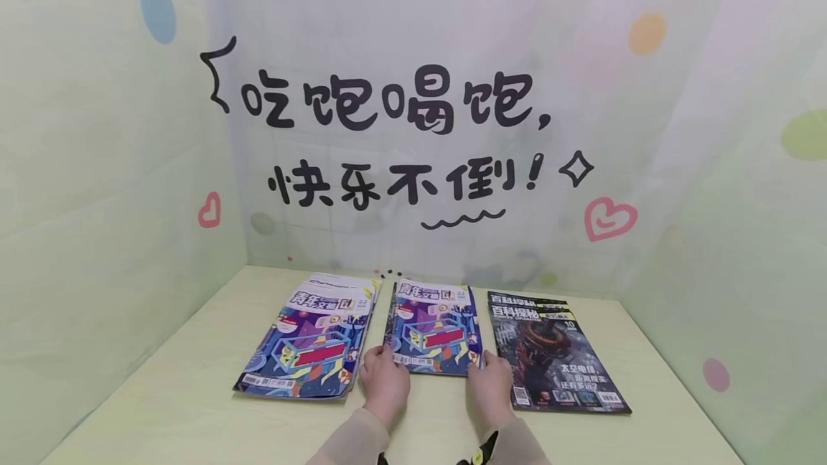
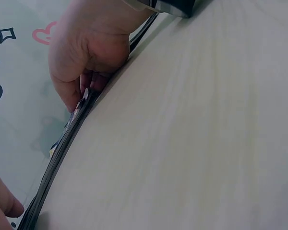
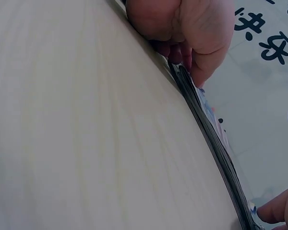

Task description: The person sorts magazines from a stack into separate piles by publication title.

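Between both hands, at the middle of the table, lies a small stack of magazines (image 1: 434,329) with a purple-blue illustrated cover. My left hand (image 1: 385,382) grips its near left corner, and my right hand (image 1: 491,386) grips its near right corner. In the left wrist view the right hand (image 2: 89,52) pinches the dark layered edge, thumb on the cover side and fingers curled beneath. The right wrist view has the left hand (image 3: 182,28) pinching the opposite end the same way. Only the fingers of the near hand show at the edge of each wrist view.
To the left sits a pile of magazines (image 1: 304,343) with the same purple cover, slightly fanned. Dark-covered magazines (image 1: 549,357) overlap on the right, close beside the right hand. The pale wooden table (image 1: 194,422) meets a printed fabric wall (image 1: 413,250) at the back.
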Tool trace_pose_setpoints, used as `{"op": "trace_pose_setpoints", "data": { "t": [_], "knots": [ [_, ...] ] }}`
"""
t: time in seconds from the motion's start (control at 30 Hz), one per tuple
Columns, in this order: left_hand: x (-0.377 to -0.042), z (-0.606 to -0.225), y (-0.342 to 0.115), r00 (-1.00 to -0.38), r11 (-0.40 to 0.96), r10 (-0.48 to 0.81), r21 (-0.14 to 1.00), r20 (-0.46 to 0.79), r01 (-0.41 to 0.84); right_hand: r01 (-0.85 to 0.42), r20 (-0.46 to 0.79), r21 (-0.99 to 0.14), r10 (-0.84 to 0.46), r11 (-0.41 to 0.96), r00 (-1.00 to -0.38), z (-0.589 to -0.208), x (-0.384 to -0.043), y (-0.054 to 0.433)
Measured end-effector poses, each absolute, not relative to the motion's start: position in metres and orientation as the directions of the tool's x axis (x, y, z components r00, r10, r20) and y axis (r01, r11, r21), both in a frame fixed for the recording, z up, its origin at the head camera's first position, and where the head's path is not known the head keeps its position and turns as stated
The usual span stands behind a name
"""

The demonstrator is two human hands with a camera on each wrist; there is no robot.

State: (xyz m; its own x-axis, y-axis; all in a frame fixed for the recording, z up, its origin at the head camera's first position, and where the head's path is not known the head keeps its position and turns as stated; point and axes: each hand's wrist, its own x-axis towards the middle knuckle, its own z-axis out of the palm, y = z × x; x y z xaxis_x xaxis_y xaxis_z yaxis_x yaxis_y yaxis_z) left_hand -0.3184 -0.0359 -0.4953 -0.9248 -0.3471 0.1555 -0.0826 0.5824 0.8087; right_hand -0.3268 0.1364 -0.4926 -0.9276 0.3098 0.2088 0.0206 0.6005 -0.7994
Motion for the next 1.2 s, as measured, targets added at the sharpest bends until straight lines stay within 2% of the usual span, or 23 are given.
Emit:
{"op": "trace_pose_setpoints", "data": {
  "t": [0.37, 1.2],
  "knots": [
    [-0.3218, -0.4967, -0.0372, -0.928, 0.549, -0.362, 0.825, 0.093, -0.131, 0.072, 0.170, -0.787, 0.328, 0.613, -0.929, -0.4932, -0.3282, 0.1349],
    [-0.3203, -0.4965, -0.0393, -0.912, 0.481, -0.398, 0.869, 0.102, -0.113, 0.045, 0.169, -0.844, 0.343, 0.535, -0.924, -0.4921, -0.3223, 0.1341]
  ]
}}
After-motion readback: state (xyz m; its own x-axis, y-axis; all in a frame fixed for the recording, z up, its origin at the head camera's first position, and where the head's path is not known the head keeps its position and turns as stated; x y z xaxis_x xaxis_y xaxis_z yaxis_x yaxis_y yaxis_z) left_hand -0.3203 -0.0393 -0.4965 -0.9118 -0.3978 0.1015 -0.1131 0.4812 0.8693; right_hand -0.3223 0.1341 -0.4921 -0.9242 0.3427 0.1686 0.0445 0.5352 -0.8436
